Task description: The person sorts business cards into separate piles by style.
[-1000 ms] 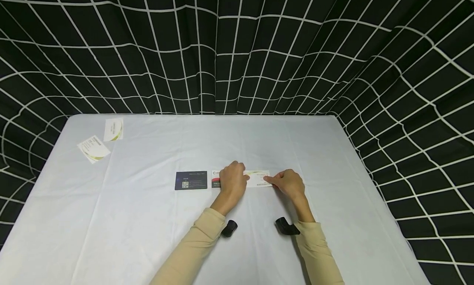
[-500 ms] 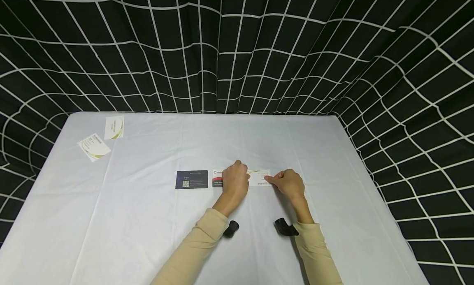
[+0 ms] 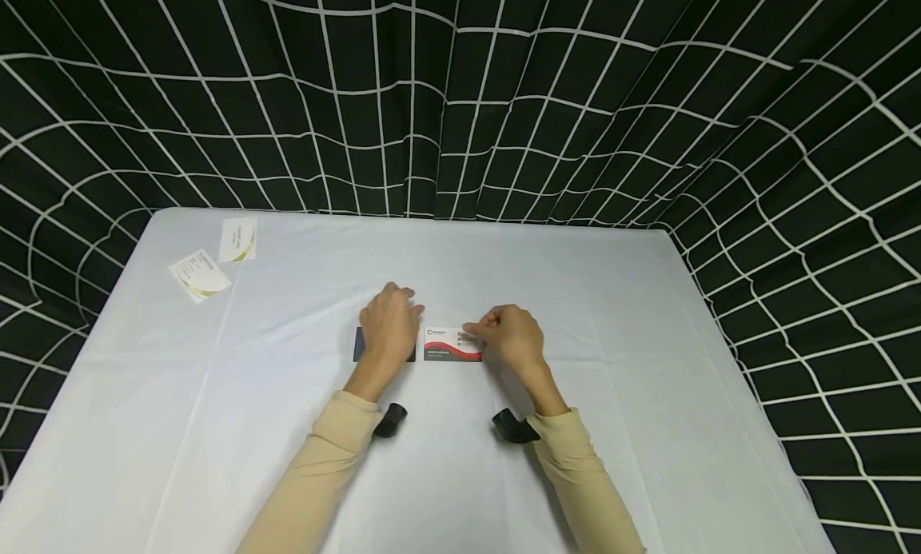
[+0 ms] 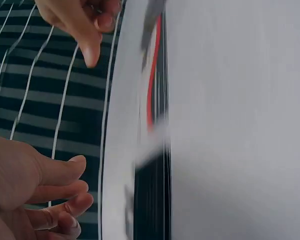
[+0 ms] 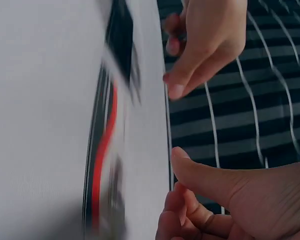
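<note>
My left hand hovers over the dark blue business card and hides most of it in the head view. Beside that card lies a white, red and grey business card, its long edge in line with the blue one. Over its right end is my right hand, thumb and fingertips above the printed corner. In the left wrist view the fingers are loosely bent with nothing between them. The right wrist view shows thumb and fingers apart, also holding nothing. Whether a white card lies beneath my right hand cannot be seen.
Two white cards with green-gold curves, an angled one and a more upright one, lie at the table's far left. A white cloth covers the table. Black curtains with white grid lines stand behind and beside it.
Both hands have shifted left: the left from the red-and-white card to the blue one, the right from the white card to the red-and-white card's right end. The white card is out of sight.
</note>
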Demonstrator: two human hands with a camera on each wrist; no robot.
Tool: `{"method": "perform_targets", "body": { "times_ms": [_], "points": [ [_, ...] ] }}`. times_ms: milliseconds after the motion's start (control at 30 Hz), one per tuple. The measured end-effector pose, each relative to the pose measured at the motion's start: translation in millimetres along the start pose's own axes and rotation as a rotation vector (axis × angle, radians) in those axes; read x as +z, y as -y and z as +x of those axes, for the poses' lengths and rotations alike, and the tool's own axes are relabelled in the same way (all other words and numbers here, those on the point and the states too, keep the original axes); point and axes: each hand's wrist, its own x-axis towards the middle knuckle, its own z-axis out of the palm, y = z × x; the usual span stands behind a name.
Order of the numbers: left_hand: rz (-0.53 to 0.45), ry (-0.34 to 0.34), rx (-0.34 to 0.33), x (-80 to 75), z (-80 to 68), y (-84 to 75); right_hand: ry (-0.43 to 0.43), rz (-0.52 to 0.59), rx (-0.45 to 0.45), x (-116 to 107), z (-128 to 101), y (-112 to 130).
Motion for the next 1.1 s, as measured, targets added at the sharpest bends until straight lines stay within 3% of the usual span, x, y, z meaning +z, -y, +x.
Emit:
{"method": "perform_targets", "body": {
  "times_ms": [233, 400, 600, 767, 867, 1000, 1100],
  "points": [
    [-0.002, -0.057, -0.103, -60.9, 1.2, 77.4, 0.097, -0.014, -0.142, 46.6, 3.9, 84.6],
    [0.015, -0.038, -0.152, -102.1, 6.8, 121.4, 0.147, -0.050, -0.196, 81.8, 6.0, 144.0],
    [0.022, -0.012, -0.208, -136.2, 17.4, 176.5, 0.150, -0.060, -0.282, 130.2, 3.9, 203.2],
    [0.047, 0.050, -0.239, -151.5, 29.9, 221.4, 0.064, -0.136, -0.307, 175.8, 8.9, 244.7],
    [0.049, 0.130, -0.236, -155.1, 36.5, 241.0, 0.043, -0.206, -0.308, 202.6, 10.8, 266.3],
    [0.032, 0.210, -0.222, -153.8, 44.3, 252.6, -0.012, -0.318, -0.294, 229.7, 15.2, 282.2],
    [0.049, 0.208, -0.199, -154.0, 48.4, 254.5, -0.068, -0.371, -0.272, 241.7, 20.5, 288.8]
  ]
}}
